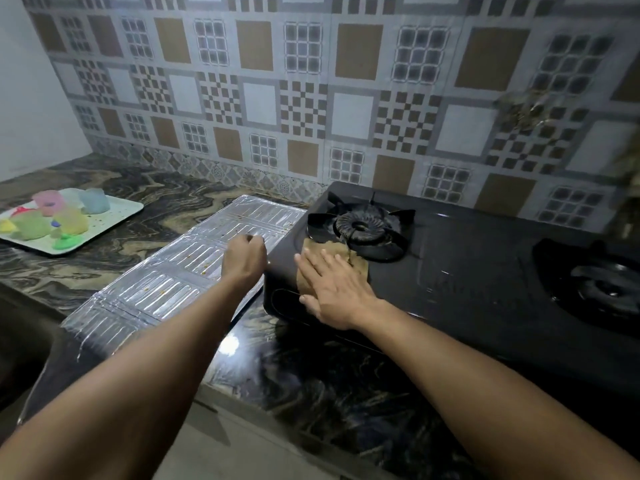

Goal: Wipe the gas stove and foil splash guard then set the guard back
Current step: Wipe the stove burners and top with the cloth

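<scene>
A black two-burner gas stove (467,271) stands on the marbled counter. My right hand (332,289) lies flat, fingers straight, pressing a brown cloth (356,263) onto the stove's left front part, just in front of the left burner (362,227). The silver foil splash guard (180,282) lies flat on the counter left of the stove, with brown specks on it. My left hand (244,256) hovers over the guard's right edge beside the stove's left side, fingers curled into a fist; I see nothing in it.
A white tray (114,220) with several coloured translucent cups sits at the far left of the counter (311,386). The right burner (602,289) is at the right edge. A patterned tile wall (311,98) rises behind; a stained patch marks it at upper right.
</scene>
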{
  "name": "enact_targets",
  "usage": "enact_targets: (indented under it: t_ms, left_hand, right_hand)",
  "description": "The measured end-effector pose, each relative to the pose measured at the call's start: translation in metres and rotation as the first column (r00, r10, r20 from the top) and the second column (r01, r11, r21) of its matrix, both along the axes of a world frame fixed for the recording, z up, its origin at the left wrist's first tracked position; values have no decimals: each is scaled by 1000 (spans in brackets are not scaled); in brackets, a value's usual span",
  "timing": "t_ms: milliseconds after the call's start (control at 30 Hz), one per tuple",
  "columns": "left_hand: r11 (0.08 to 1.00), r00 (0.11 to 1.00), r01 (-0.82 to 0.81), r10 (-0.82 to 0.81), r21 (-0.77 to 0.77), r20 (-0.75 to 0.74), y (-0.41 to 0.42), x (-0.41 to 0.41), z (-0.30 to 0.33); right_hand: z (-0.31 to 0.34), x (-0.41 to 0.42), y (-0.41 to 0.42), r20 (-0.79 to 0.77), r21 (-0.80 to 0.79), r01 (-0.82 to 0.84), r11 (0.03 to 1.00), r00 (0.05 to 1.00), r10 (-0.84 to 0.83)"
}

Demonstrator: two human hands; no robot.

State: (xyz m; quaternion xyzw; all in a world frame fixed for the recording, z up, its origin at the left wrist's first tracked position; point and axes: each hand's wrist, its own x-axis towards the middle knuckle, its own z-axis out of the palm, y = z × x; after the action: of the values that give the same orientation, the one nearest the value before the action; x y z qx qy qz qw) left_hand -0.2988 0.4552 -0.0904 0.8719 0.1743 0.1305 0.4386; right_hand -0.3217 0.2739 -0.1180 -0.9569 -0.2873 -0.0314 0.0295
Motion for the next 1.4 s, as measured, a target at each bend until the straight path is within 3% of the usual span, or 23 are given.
enact_targets:
  t_ms: [67, 167, 400, 600, 833, 1133, 1400]
  left_hand:
    - [996, 998, 22, -27, 81, 57, -22, -2, 1]
    - [945, 978, 162, -191, 283, 78, -61, -7, 2]
    - [686, 842, 444, -539, 576, -7, -142, -27, 1]
    - [546, 761, 552, -639, 630, -113, -177, -44, -8]
    - [471, 723, 598, -666, 648, -183, -198, -50, -8]
    - [329, 581, 654, -796, 681, -173, -294, -88, -6]
    - [162, 515, 686, -796, 709, -317, -329, -107, -8]
  right_hand:
    - [-1, -12, -24, -6, 1, 86, 996, 996, -86]
    - [2, -28, -63, -13, -11, 129, 992, 991, -130]
    - [2, -61, -154, 1, 35, 367, 930, 930, -367]
    - [1, -74, -189, -30, 112, 609, 785, 792, -610]
    - [-5, -115, -233, 72, 80, 631, 772, 769, -636]
    - [-6, -182, -349, 127, -4, 685, 728, 723, -680]
    - [-8, -202, -394, 152, -38, 685, 728, 724, -673]
